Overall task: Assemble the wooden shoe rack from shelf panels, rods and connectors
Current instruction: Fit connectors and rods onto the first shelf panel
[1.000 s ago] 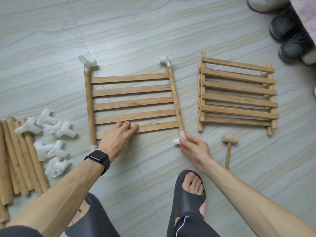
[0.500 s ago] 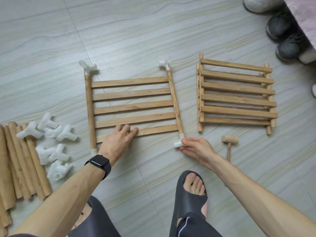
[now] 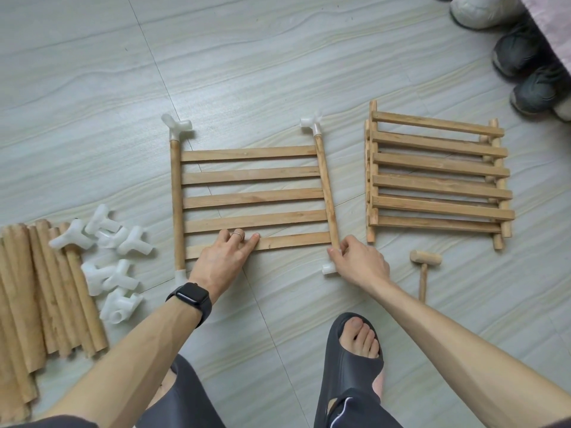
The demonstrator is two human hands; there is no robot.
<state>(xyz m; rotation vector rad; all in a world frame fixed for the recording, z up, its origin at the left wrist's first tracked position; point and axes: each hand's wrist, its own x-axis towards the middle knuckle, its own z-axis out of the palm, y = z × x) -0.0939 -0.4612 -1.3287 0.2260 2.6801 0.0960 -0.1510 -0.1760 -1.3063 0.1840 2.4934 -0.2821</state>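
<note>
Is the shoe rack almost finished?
Not nearly. One shelf panel lies flat with white connectors on three corners. The left hand presses it down while the right hand grips the fourth connector at the last corner. Left to do: the stacked panels, loose connectors, rods and mallet lie unused.

single head view, looking steeply down at floor (image 3: 278,72), close.

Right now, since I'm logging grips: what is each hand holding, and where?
Right hand grips the connector at the near right corner of the panel. Left hand only presses flat on a slat.
</note>
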